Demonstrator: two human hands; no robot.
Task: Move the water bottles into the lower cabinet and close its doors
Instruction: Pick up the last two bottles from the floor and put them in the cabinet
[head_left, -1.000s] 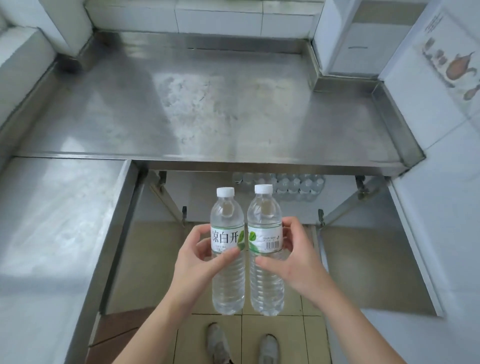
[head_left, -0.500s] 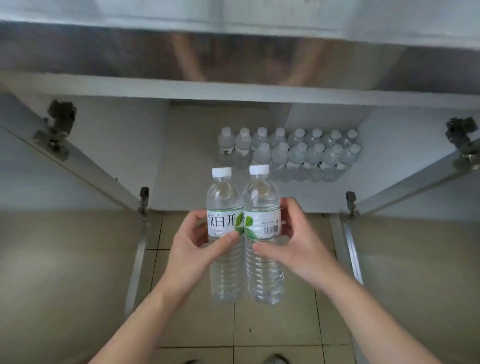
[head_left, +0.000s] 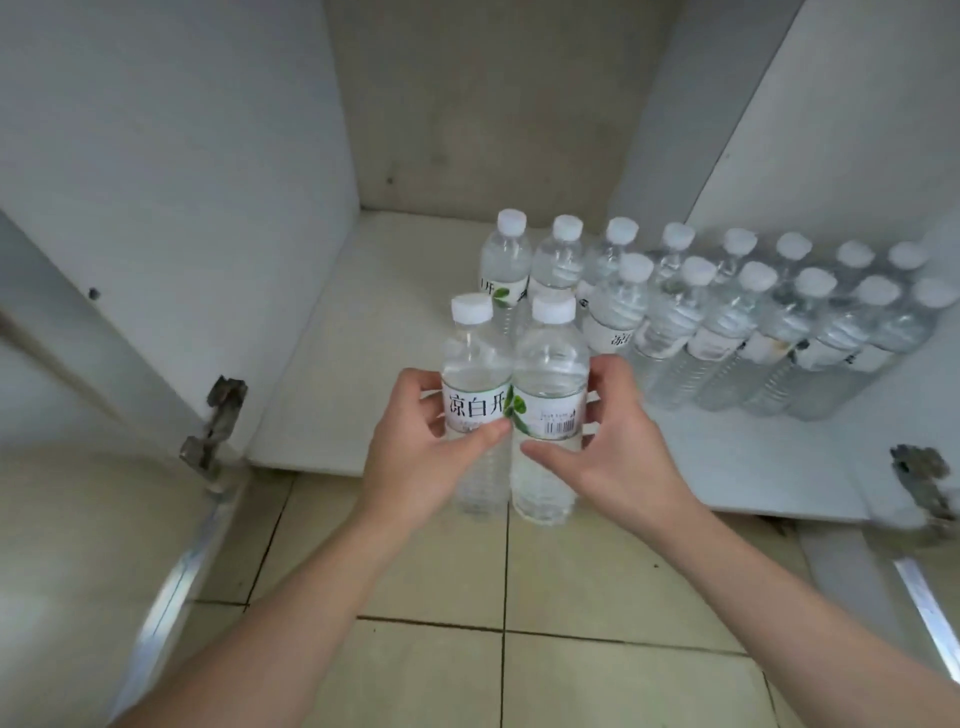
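Clear thin plastic, full of water, so each bottle likely handles fairly heavy with ribbed lower walls that give if squeezed; best hold is the firmer label band, as now. Left hand grips the left bottle at its label, thumb across the front; right hand grips the right bottle likewise. Both bottles upright, touching side by side, centre of frame, held at the front edge of the cabinet shelf, bases not clearly set down. White caps, white labels with dark characters, green leaf, barcode on the right one. Stored bottles stand in two rows centre right. Open doors at lower left and lower right.
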